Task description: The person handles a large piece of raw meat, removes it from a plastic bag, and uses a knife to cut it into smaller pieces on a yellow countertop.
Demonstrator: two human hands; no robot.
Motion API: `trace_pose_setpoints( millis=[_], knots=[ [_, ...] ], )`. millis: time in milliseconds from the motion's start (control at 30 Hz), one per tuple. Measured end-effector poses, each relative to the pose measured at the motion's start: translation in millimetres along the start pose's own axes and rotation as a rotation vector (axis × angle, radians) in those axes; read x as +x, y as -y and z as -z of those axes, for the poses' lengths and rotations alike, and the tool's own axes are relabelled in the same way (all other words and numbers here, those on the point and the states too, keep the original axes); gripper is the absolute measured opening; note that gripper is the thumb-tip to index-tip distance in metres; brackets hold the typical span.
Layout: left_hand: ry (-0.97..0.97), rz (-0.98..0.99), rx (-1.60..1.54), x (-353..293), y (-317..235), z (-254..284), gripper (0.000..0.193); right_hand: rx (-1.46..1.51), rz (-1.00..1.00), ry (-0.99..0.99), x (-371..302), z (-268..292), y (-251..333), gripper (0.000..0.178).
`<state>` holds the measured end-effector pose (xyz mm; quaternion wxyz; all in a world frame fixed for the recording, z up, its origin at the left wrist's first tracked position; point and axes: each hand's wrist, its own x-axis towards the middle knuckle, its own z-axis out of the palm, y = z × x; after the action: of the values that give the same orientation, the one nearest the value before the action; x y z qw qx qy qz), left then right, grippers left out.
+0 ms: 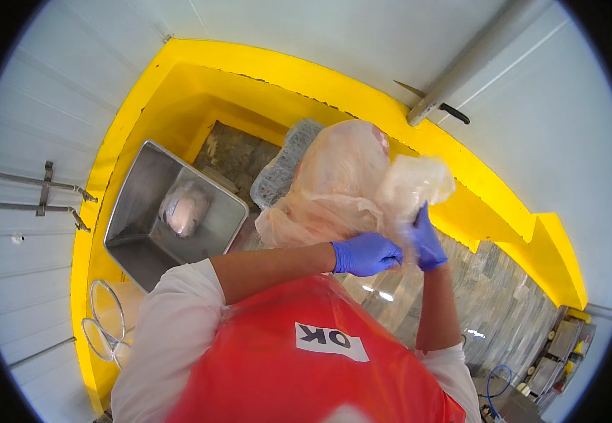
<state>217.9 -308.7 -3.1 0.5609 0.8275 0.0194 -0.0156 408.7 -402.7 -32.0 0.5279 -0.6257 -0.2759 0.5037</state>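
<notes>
Head view: your right hand (428, 240) is nearer the main body of the clear bag (420, 182); your left hand (364, 254) sits lower and to the left, by its gathered tail. The bag's long axis runs roughly away from you, from the tail between your hands to the puffed end just beyond your right fingers. The big wrapped bundle (337, 162) lies just beyond your left hand and left of the bag; your left hand is nearer to that one. The bag overlaps its right side in view; can't tell if they touch.

Hand states: left is narrow, fingers curled into a near fist, apparently pinching the tail. Right is wrapped around the lower part of the bag, blurred, exact finger placement unclear.

Looks: bag is thin, see-through, milky where crumpled, shiny, bulging at the far end; contents can't be told. Bundle is large, rounded, pale pink with a redder patch at its far right, loose film wrinkled along the near side. Probably meat. What bears it is hidden.

Around: grey wrapped pack (281, 166) behind the bundle, metal tub (137, 201) to the left with a smaller wrapped pink piece (182, 213) inside, dark-handled knife (454, 113) by the pipe (454, 77).
</notes>
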Motion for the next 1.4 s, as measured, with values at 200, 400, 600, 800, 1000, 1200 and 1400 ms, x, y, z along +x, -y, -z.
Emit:
trace_pose_setpoints(
  millis=[200,400,600,800,1000,1200,1400],
  knots=[
    [0.433,0.166,0.131,-18.1,-77.5,104.9,0.036,-0.389,0.387,-0.210,3.9,-40.2,2.3,0.103],
    [-0.473,-0.069,0.332,26.5,35.4,182.5,0.033,-0.340,0.360,-0.292,0.7,-59.4,1.9,0.083],
    [-0.332,0.081,0.893,38.5,66.3,144.8,0.030,-0.425,0.341,-0.188,-40.0,-52.3,-43.9,0.058],
    [-0.363,0.032,0.905,30.3,60.7,146.7,0.030,-0.546,0.385,-0.252,-68.4,11.4,-109.3,0.069],
    [-0.348,-0.036,0.913,27.4,61.9,154.3,0.033,-0.433,0.349,-0.870,-60.3,134.3,-153.3,0.076],
    [-0.337,-0.002,0.950,23.5,57.7,155.8,0.033,0.091,0.349,-0.868,-32.6,137.0,-43.2,0.054],
    [-0.342,0.022,0.992,48.9,55.0,134.0,0.033,0.047,0.395,-0.858,-27.2,140.8,5.6,0.052]
  ],
)
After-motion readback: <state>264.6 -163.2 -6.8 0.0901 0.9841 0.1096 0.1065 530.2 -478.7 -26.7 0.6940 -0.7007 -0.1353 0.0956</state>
